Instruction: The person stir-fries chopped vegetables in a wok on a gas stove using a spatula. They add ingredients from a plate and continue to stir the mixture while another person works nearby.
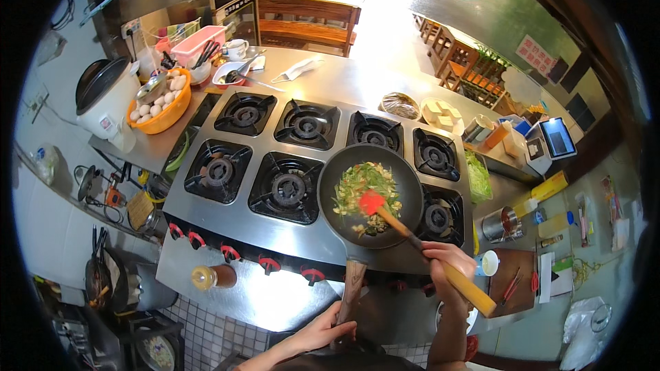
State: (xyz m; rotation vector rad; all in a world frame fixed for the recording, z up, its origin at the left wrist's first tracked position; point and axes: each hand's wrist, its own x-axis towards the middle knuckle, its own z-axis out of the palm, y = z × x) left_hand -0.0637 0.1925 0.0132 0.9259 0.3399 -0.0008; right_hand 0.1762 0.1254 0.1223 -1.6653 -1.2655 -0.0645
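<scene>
My left hand [334, 325] grips the brown wood-look handle [353, 281] of a dark frying pan [335, 162]. The pan sits over a front burner of the steel gas stove. Inside it lies a mix of shredded green vegetable [368, 178] with pale yellow bits and a few red pieces. In my right hand [448, 263] is the wooden handle of a spatula with a red head [371, 201]. That head rests on or just over the food, near the middle of the pan; exact contact is hard to tell.
Several burners [290, 189] surround the pan, and red knobs [269, 264] line the stove's front. A sauce jar [214, 276] stands on the front ledge. Eggs fill an orange basket [165, 122] at left. At right are a steel pot [495, 226], white cup [487, 263] and cutting board [511, 286].
</scene>
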